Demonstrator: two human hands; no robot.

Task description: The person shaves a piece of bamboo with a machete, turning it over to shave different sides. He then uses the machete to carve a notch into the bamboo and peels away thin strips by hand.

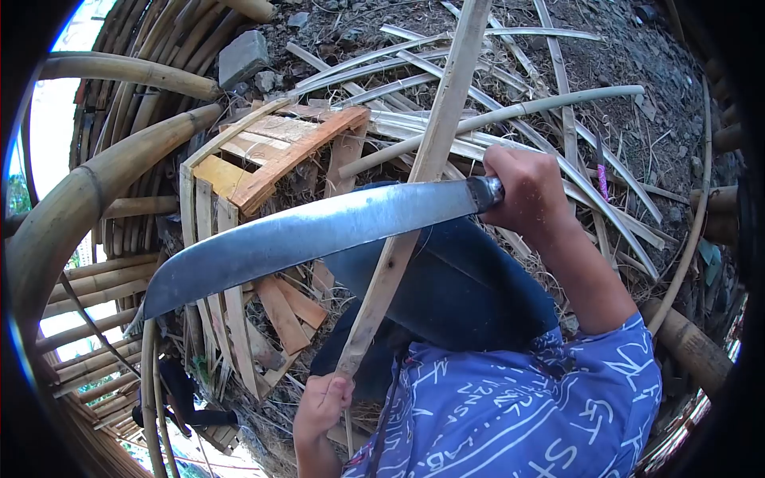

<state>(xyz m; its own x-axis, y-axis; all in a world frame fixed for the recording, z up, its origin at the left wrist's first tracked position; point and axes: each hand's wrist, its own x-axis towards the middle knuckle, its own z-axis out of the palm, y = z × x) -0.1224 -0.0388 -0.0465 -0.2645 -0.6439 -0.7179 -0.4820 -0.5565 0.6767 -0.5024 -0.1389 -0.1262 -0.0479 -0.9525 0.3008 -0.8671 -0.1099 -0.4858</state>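
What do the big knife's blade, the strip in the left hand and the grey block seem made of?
Blade: metal, probably steel, smooth finish; it shows a bluish-white shine.
Strip: bamboo or pale wood, apparently unpainted; it looks dull and straw-coloured.
Grey block: perhaps concrete or stone, matte; grey, flat-faced, without gloss.

The shirt [510, 430] was blue-violet (scrawled all over with white letters [599, 421]), its right sleeve [625, 346] short; the trousers [454, 291] were dark blue.

I have stony, dark earth [629, 52] around me, thick bamboo poles [68, 199] to my left, and white daylight [49, 107] glaring between them.
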